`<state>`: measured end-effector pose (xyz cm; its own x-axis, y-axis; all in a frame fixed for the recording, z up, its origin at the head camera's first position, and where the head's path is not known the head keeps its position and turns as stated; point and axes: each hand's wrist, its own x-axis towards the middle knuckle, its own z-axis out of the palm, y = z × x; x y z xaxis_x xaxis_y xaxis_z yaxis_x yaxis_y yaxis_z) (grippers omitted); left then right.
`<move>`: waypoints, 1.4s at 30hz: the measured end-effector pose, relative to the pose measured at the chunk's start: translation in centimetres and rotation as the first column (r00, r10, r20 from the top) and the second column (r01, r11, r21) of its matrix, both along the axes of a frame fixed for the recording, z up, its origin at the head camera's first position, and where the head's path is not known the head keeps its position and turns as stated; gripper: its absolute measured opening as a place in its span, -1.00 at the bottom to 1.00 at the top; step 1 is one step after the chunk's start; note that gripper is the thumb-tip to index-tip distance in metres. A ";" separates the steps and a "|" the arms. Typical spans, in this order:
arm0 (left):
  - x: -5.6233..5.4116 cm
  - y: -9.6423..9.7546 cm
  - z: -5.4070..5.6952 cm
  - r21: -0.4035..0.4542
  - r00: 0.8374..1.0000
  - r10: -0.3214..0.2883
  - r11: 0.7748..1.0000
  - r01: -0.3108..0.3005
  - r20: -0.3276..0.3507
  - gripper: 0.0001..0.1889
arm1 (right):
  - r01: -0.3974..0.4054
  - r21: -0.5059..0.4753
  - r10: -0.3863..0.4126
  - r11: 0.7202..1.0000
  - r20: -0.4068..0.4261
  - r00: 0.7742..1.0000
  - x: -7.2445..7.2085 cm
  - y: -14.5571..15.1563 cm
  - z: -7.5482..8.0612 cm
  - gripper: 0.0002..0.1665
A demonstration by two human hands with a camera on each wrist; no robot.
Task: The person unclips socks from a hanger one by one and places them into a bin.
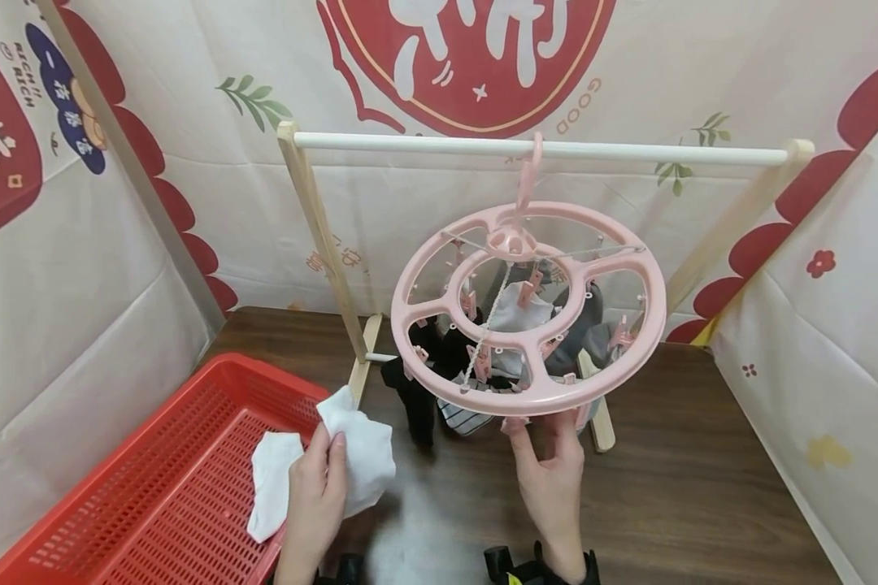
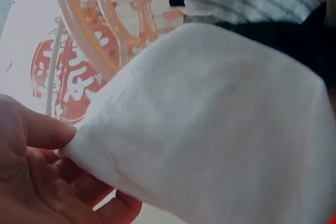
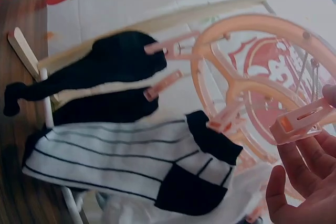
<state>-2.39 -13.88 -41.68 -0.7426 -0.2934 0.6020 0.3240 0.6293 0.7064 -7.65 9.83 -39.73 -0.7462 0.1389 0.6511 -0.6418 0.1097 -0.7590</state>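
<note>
Covering the far, left and right sides, a white cloth backdrop [image 1: 241,199] printed with red scallops, green leaves and big red emblems encloses a brown wood-grain table [image 1: 702,471]. Toward the far side I see a pale wooden stand [image 1: 321,236] with a round white rod [image 1: 658,153] across its top. At the near left sits a long red plastic basket [image 1: 139,455] with slotted walls.

From the rod, right of centre, hangs a pink plastic hanger [image 1: 536,370] made of two rings, one inside the other, joined by spokes. Laundry is clipped beneath it: a white sock with black stripes [image 3: 105,156], two long black socks [image 3: 121,61] on the left, and grey fabric [image 1: 585,325] on the right.

The two bare hands are well apart. The right hand [image 1: 556,479] reaches up under the hanger's near rim, while the left hand [image 1: 318,487] is beside the basket's right edge, pinching a soft white cloth piece [image 1: 366,459] between thumb and fingers. That piece is held up between basket and hanger. A smaller white piece [image 1: 272,479] lies along the basket's right side. The right thumb and fingers are clamped on a small pink plastic clip [image 3: 299,121]; whether its jaws are parted, I cannot tell.
</note>
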 end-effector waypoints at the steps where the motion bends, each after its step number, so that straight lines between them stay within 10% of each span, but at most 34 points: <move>1: 0.0 -0.2 0.1 -0.011 1.000 0.023 1.000 -0.023 -0.011 -0.88 | 0.007 0.004 -0.007 1.000 0.003 1.000 0.0 0.2 0.0 -0.47; 23: 1.3 -3.3 2.6 0.066 0.946 0.323 0.944 -0.322 -0.011 -0.83 | 0.111 0.030 -0.111 0.993 -0.019 0.994 -1.1 4.9 -0.7 -0.59; 33: 1.7 -4.3 2.8 0.129 0.909 0.415 0.901 -0.414 0.021 -0.76 | -0.051 -0.215 0.031 0.975 -0.094 0.995 -1.7 6.2 -1.5 -0.57; 42: 1.8 -5.0 2.8 0.058 0.831 0.554 0.829 -0.556 0.051 -0.80 | -0.076 -0.278 0.044 0.958 -0.121 0.992 -1.8 6.8 -1.9 -0.54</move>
